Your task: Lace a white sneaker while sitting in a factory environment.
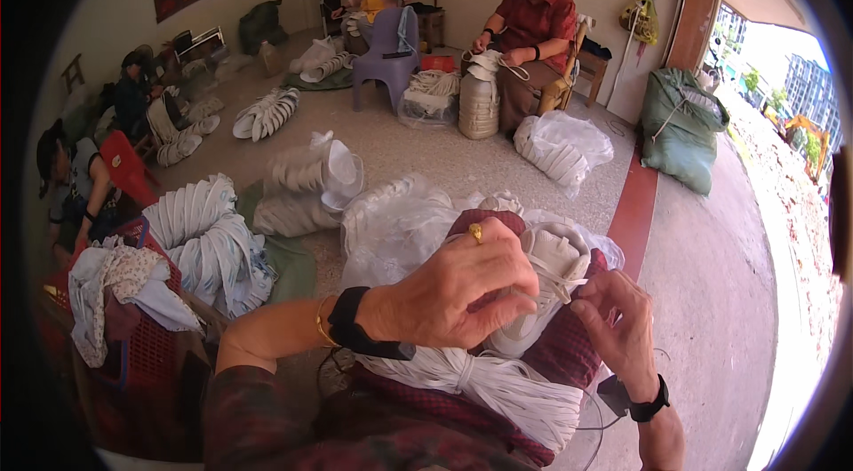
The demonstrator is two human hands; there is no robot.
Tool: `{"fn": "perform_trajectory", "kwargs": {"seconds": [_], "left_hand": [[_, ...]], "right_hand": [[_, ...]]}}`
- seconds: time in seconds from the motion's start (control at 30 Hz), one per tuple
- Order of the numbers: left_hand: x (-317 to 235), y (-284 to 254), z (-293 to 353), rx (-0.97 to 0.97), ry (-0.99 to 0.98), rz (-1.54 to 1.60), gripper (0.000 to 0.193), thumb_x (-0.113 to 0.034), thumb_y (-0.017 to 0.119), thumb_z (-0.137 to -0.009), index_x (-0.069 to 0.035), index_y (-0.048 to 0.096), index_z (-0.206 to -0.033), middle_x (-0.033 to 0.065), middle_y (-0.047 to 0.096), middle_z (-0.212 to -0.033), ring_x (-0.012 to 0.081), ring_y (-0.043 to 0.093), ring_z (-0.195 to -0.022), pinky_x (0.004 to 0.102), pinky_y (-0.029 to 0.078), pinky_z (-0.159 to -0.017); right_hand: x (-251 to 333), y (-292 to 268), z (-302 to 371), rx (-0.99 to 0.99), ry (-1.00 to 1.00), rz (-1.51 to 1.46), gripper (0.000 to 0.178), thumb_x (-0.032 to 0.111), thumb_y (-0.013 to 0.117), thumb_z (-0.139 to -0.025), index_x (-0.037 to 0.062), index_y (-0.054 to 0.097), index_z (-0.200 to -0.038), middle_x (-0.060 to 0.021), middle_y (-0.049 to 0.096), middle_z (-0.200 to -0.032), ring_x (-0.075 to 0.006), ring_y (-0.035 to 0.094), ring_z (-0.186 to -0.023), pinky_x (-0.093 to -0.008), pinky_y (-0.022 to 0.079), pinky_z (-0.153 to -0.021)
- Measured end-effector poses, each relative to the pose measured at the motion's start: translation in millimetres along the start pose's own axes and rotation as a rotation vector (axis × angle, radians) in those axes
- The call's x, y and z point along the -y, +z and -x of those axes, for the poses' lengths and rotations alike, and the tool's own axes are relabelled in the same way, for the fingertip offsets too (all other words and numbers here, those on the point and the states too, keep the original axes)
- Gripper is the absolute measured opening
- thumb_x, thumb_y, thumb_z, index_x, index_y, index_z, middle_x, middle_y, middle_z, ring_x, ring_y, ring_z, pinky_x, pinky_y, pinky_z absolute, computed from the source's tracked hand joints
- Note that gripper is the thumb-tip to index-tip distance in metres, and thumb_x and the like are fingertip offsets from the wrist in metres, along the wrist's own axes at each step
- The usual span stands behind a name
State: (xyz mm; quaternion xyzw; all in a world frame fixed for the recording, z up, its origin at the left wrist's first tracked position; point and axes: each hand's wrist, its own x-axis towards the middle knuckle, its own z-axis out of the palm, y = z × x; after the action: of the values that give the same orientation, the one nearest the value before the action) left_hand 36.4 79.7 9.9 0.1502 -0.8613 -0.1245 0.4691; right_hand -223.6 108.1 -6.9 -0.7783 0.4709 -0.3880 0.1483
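Note:
A white shoe upper (553, 251) rests on the dark red checked cloth over my lap, its opening at the near side. A flat white shoelace (562, 281) runs across its front between my hands. My left hand (453, 283), with a gold ring, is curled over the left of the upper, thumb and forefinger close together; whether lace lies between them is hidden. On the right, my right hand (615, 315) is closed in a pinch at the lace's end. A tied bundle of white laces (493, 389) lies across my lap, below both hands.
Stacked white uppers (218, 244) lie at left beside a red basket (155, 347) with cloths. Plastic-wrapped uppers (400, 218) sit just ahead. Further off, a person in red (542, 18) works seated near a purple chair (386, 53). A green sack (682, 129) stands at right.

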Motion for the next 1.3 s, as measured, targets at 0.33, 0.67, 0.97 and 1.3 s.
{"fn": "perform_trajectory", "kwargs": {"seconds": [0.33,0.67,0.97,1.3], "left_hand": [[-157.4,-67.2,0.6,-0.403,0.478,0.007,0.026,-0.022,0.072,-0.090,-0.002,0.059,-0.078,0.0108,0.056,-0.102,0.0137,0.058,-0.086,0.0397,0.051,-0.078],[-144.8,-37.9,-6.2,-0.544,0.385,0.723,0.027,-0.024,0.072,-0.090,0.000,0.062,-0.085,0.0159,0.053,-0.108,0.0161,0.059,-0.087,0.0388,0.052,-0.077],[-172.4,6.2,-19.3,-0.464,0.171,1.463,0.030,-0.027,0.071,-0.090,0.002,0.065,-0.091,0.0210,0.049,-0.114,0.0185,0.060,-0.087,0.0379,0.053,-0.076],[-190.3,14.6,-50.0,-0.252,0.156,1.847,0.046,-0.034,0.072,-0.091,0.010,0.066,-0.104,0.0286,0.041,-0.124,0.0279,0.062,-0.089,0.0336,0.056,-0.070]], "right_hand": [[129.1,-48.3,42.6,-0.184,-0.773,-0.938,0.018,0.027,0.070,-0.090,0.0131,0.060,-0.084,-0.0011,0.059,-0.074,-0.0192,0.052,-0.067,-0.0273,0.040,-0.053],[160.9,-86.3,10.0,-0.001,-0.830,-0.541,0.020,0.030,0.069,-0.090,0.0159,0.061,-0.078,0.0005,0.058,-0.074,-0.0188,0.052,-0.069,-0.0270,0.039,-0.053],[192.5,-88.5,-10.6,-0.042,-0.849,-0.419,0.021,0.030,0.069,-0.091,0.0166,0.061,-0.077,0.0010,0.057,-0.073,-0.0186,0.052,-0.070,-0.0269,0.038,-0.053],[186.3,-121.8,13.0,-0.096,-0.888,-0.331,0.021,0.030,0.068,-0.091,0.0170,0.061,-0.076,0.0014,0.057,-0.073,-0.0185,0.052,-0.070,-0.0269,0.038,-0.053]]}}
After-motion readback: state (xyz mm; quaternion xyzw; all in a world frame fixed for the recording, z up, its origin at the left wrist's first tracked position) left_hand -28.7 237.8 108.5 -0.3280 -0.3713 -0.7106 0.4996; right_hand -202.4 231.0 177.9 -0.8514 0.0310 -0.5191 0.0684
